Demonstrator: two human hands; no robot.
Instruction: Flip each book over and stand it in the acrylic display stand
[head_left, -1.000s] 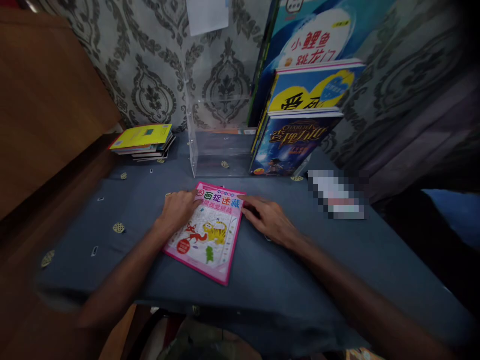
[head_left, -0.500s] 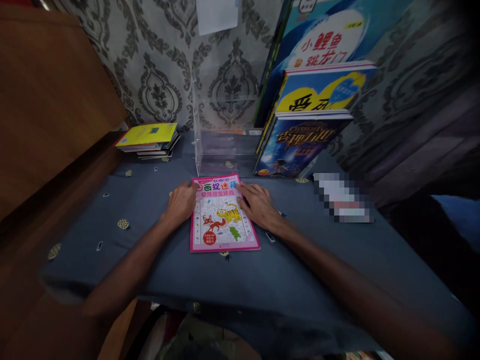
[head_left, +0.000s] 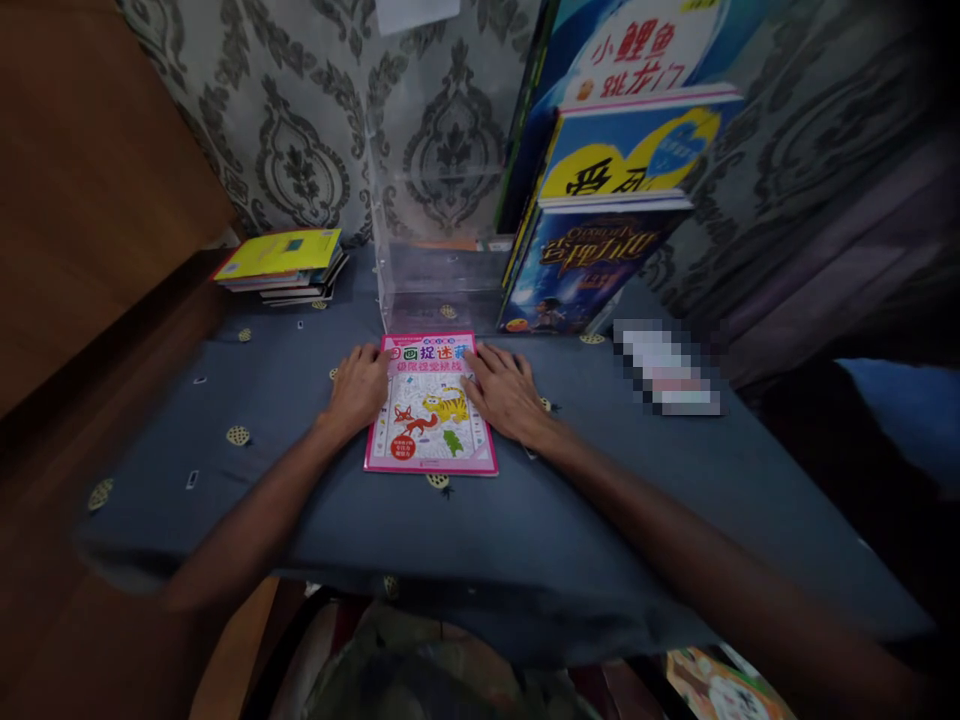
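At far left a stack of thin books (head_left: 281, 265) lies flat by the patterned wall; your left hand (head_left: 360, 385) rests palm-down, fingers loosely apart, on the left edge of the pink activity book (head_left: 431, 415), seemingly pinning it square on the soft grey-blue cloth (head_left: 600, 500). Your right hand (head_left: 506, 390) mirrors it on the right edge, fingers spread, gripping nothing; just beyond stands a clear acrylic holder (head_left: 442, 270), then glossy upright picture books (head_left: 592, 250) leaning at right.
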